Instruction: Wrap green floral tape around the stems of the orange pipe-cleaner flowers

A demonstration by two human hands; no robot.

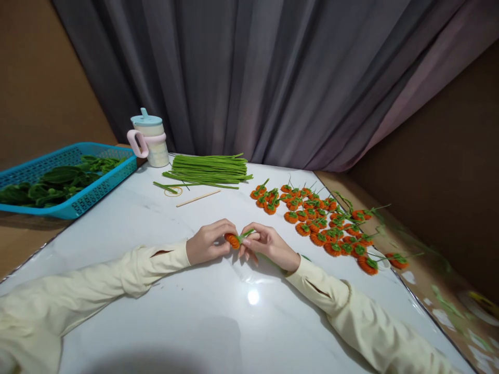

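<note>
**A:** ok so which way is the orange piece (233, 240) lying compared to the fingers? can't picture it lol

**B:** it's right in the gap between the two hands, above the near-middle part of the table (187, 311). Orange end is at the left, and the green stem (247, 233) runs off to the right and slightly toward the far side. So I'd call the long axis mostly left-right, with a bit of a tilt.

**A:** which hand is nearer then?

**B:** depends on the end tbh. The left hand (210, 243) is touching the orange end, fingers closed on it from the left. The right hand (275, 249) is over at the stem end, thumb and index nearly together with the green between them, looks like a light pinch. Its other fingers are loosely curled and spread, nothing in them that I can see. Exact contact on the stem is too small to swear to.

**A:** anything else near?

**B:** wooden stick (198, 198) lies farther off, bundle of green stems (210, 169) beyond that, and the group of orange-and-green pieces (314, 226) sits well over to the right.
</note>
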